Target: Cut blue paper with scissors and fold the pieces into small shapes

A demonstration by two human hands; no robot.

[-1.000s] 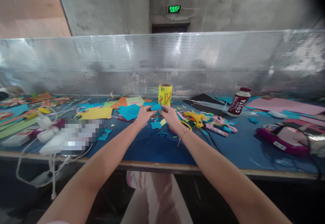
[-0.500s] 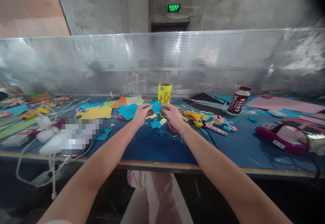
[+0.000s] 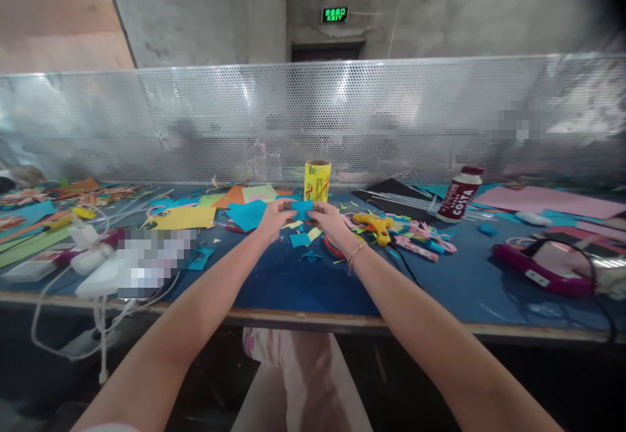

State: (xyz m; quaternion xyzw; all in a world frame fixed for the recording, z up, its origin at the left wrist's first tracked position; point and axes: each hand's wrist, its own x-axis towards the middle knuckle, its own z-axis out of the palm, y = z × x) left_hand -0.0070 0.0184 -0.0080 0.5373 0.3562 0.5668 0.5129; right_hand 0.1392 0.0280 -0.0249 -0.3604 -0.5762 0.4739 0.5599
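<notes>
A small piece of blue paper is pinched between my two hands above the table. My left hand grips its left edge, and my right hand grips the right edge. Just behind stands a yellow roll of tape, upright. Below my fingers lie a blue paper square and pale yellow scraps. A larger blue sheet is beside my left hand. Close to my right hand is a yellow glue gun with a black cord.
A dark red bottle stands at the right, near pink paper and a purple device. White chargers and cables crowd the left front edge. A perforated metal screen runs along the back of the blue table.
The blue paper has turned from a tilted position to a level one between my hands. My left fingers have shifted slightly along it; the things on the table have stayed put.
</notes>
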